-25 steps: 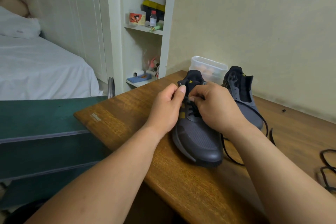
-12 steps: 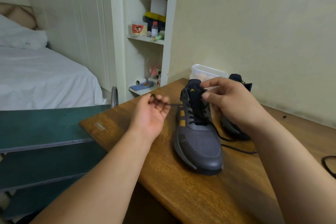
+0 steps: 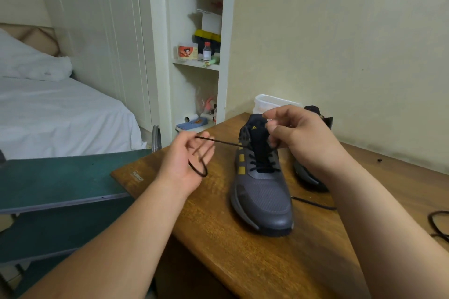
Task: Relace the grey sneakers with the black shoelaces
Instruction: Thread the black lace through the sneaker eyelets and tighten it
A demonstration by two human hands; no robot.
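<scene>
A grey sneaker (image 3: 263, 199) with yellow stripes stands on the wooden table (image 3: 243, 262), toe toward me, a black shoelace (image 3: 222, 142) threaded through its eyelets. My left hand (image 3: 187, 162), left of the shoe, holds one lace end pulled out sideways, with a loop of lace hanging across the palm. My right hand (image 3: 301, 136) hovers over the tongue and pinches the other lace end. The second grey sneaker (image 3: 308, 175) sits behind my right hand, mostly hidden.
A clear plastic container (image 3: 267, 102) stands at the back against the wall. Another black lace (image 3: 439, 226) lies at the table's right edge. A green board (image 3: 60, 177) adjoins the table on the left, with a bed and shelves beyond.
Both hands left the shoe's upper eyelets and drew apart. My left hand pulled its lace end out to the left; my right hand rose above the tongue with the other end.
</scene>
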